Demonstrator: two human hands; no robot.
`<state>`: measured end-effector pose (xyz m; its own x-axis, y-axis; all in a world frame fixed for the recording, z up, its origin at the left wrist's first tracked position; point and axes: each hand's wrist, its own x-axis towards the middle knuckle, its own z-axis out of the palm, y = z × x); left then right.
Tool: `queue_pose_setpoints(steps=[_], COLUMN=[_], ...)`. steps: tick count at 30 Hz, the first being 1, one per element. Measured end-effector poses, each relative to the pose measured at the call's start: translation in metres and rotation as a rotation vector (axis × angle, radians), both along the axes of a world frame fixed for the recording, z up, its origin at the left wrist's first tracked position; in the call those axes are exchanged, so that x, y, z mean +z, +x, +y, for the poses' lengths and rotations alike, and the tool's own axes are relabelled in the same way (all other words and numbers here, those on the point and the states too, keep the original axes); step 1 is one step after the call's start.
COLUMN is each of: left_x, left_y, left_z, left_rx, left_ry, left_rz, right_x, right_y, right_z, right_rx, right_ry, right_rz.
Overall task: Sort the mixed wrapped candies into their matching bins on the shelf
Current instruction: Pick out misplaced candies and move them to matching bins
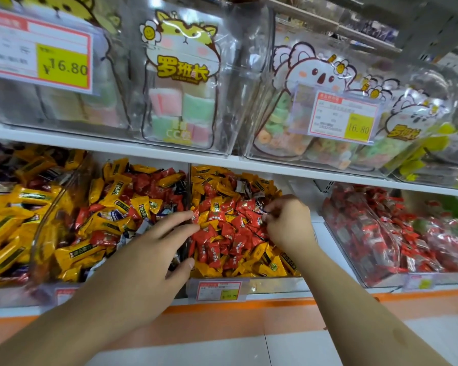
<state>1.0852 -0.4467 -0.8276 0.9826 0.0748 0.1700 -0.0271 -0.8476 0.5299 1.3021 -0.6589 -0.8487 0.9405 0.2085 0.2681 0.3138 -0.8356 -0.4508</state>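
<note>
1. The right hand is in the middle bin, fingers curled in a pinch on what looks like a dark candy, likely to lift it out because it does not match.
2. The left hand reaches over the divider, fingers straight and loose, tips touching the red candies. It holds nothing I can see, maybe to keep the pile from sliding.
3. The yellow candies lie mixed with the red ones there, so sorting is not finished.
4. The left bin is mixed too.
</note>
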Motion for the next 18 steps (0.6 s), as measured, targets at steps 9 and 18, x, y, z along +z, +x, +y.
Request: queue_pose_setpoints(steps=[9, 18], left_x=[0.0, 0.016], left_y=[0.002, -0.001], left_z=[0.002, 0.007], left_rx=[0.007, 0.153], left_ry=[-0.038, -0.3], left_rz=[-0.046, -0.184], right_x=[0.036, 0.076], right_y=[-0.032, -0.116], right_z=[-0.007, 0.054], right_rx=[0.036, 0.447], right_ry=[0.134, 0.543], right_rz=[-0.098, 0.359])
